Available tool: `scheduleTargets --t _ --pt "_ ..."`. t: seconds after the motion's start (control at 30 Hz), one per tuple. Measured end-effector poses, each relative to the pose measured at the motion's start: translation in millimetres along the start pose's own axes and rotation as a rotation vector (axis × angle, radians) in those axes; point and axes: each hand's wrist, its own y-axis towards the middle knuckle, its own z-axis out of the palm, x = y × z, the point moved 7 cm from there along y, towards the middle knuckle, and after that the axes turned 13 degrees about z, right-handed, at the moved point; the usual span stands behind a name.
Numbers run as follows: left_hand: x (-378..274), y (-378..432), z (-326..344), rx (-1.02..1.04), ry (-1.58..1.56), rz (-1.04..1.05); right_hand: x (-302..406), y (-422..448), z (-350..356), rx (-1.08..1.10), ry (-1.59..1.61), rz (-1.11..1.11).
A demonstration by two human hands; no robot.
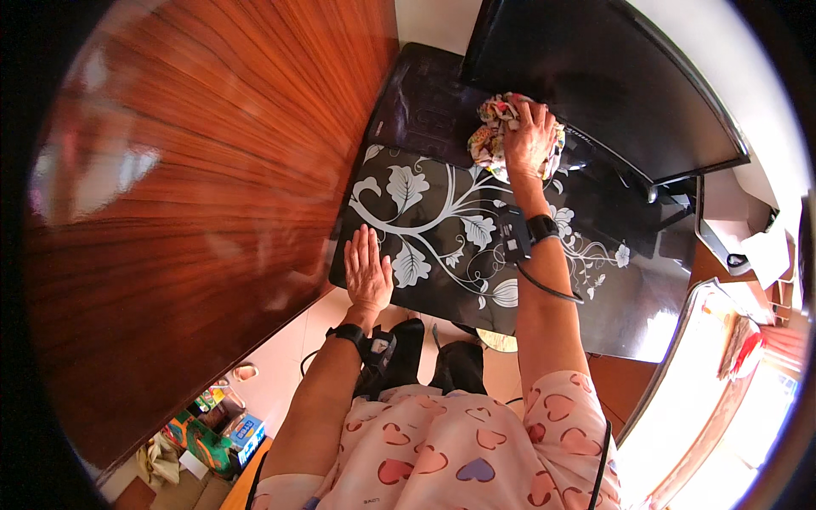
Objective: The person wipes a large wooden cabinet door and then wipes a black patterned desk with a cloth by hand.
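Observation:
A crumpled, multicoloured patterned cloth [491, 143] lies bunched below the lower edge of a black flat-screen monitor [599, 76]. On top of it is my right hand [530, 137], fingers curled over the fabric and pressing it down. Beneath and left of the cloth is a dark mouse mat or panel [421, 115] at the back of the black desk top [446, 255], which bears a white leaf-and-flower pattern. My left hand [368, 271] rests flat at the desk's near left corner, holding nothing. Both wrists wear black straps with small devices.
A glossy reddish-brown wooden panel [223, 159] rises along the left side of the desk. Right of the monitor is a white open container [733, 236] with items. On the floor at lower left are a blue box [247, 430], a green bag [204, 443] and a slipper [245, 371].

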Motion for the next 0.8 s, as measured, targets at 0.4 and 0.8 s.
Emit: scheduleTargets --t 0.4,0.8 --pt "-6.4 1.0 -0.6 -0.131 -0.065 0.023 -85.6 -43.7 -126.4 0.13 0.407 0.386" --pt "-4.3 83.9 -84.7 -0.609 -0.567 0.055 -33.1 -18.9 -209.5 0.098 0.63 0.157"
